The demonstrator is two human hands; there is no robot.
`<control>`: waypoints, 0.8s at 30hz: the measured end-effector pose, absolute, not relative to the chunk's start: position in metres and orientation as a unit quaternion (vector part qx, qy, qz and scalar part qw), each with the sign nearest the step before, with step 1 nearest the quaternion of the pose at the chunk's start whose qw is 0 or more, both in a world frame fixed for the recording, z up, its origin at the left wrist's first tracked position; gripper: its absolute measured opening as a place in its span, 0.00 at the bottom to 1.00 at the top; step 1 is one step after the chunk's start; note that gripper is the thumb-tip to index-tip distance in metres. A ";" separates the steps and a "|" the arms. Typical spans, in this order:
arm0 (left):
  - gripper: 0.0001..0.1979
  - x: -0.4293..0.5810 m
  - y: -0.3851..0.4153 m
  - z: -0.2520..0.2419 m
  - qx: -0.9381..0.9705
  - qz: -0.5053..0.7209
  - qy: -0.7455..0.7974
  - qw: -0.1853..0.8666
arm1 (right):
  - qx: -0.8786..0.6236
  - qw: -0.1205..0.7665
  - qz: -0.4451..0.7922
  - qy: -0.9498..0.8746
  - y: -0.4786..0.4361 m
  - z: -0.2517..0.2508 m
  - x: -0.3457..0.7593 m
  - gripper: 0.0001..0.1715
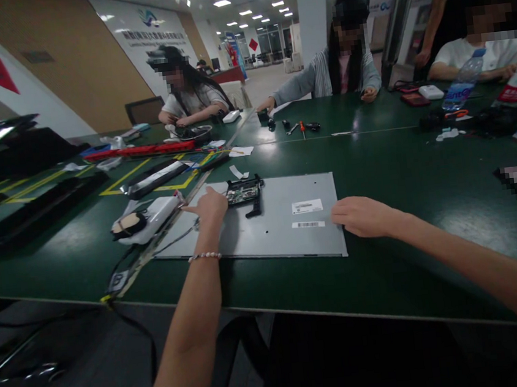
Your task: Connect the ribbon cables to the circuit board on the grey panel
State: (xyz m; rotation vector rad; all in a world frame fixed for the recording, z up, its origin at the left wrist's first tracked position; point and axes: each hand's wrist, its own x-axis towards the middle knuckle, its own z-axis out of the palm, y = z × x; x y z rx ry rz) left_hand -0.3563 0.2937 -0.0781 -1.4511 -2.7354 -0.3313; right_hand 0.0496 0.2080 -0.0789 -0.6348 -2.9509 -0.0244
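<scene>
A flat grey metal panel (281, 234), which looks like the back of a display, lies on the green table with two white labels near its right side. A green circuit board in a black frame (244, 194) rests on its upper part. My left hand (211, 206) is over the panel's left part, just beside the board, thumb stretched out to the left and other fingers partly hidden. My right hand (360, 215) has its fingers closed at the panel's right edge; the fingertips touch that edge.
Left of the panel lie a white wrapped bundle (150, 220) and a cable (175, 239). Beyond are a long red strip (143, 150), small tools (302, 128) and a water bottle (462, 83). Co-workers sit across the table (397, 154). Long black frames (34, 211) are at the left.
</scene>
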 end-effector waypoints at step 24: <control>0.22 -0.140 0.216 -0.085 -0.904 -0.039 -0.412 -0.106 | -0.270 0.097 -0.010 -0.958 0.191 -0.080 0.060 0.17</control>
